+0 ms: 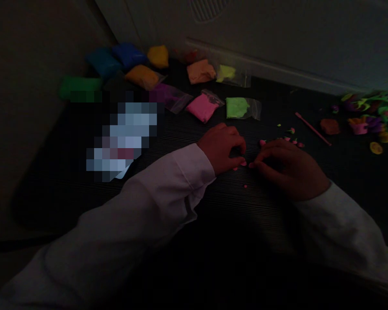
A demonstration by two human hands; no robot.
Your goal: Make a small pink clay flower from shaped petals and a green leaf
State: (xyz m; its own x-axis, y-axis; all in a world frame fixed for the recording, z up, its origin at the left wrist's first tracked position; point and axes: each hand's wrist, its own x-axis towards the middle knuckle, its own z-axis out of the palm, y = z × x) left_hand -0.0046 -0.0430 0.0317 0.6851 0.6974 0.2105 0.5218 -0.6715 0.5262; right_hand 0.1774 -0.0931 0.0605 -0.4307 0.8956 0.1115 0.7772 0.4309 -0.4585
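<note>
- All along the left rear of the dark tabletop (177, 133), finding a green packet (82, 88), a teal packet (103, 62) and a blue packet (129, 55) lying close together.
- Nearer the body, noting a pale slanted thing (129, 129), being pixelated beyond telling.
- Farther right, seeing an orange packet (142, 76), a yellow packet (158, 57) behind it and a purple packet (170, 97) lying nearer.
- Toward the back middle, finding a peach packet (198, 71), with a pink packet (203, 106) lying in front.
- Just below, holding the left hand (221, 148) low with fingers bent and thumb pointing right; showing pink at the thumb tip, but being unable to tell a grip from a touch.
- Behind that hand, seeing a lime packet (226, 73) and a light green packet (237, 107).
- Around the left thumb, finding small pink pieces (235, 168) lying on the tabletop, with one nearer the body.
- Holding the right hand (286, 165) with fingers curved, thumb and forefinger nearly meeting; again being unable to tell any pinch.
- Behind it, seeing small pink-and-green shapes (291, 130).
- Beyond, finding a pink stick (313, 128) slanting beside a brownish lump (330, 126).
- At far right, seeing colourful models (357, 125) clustering above a yellow disc (376, 148).
</note>
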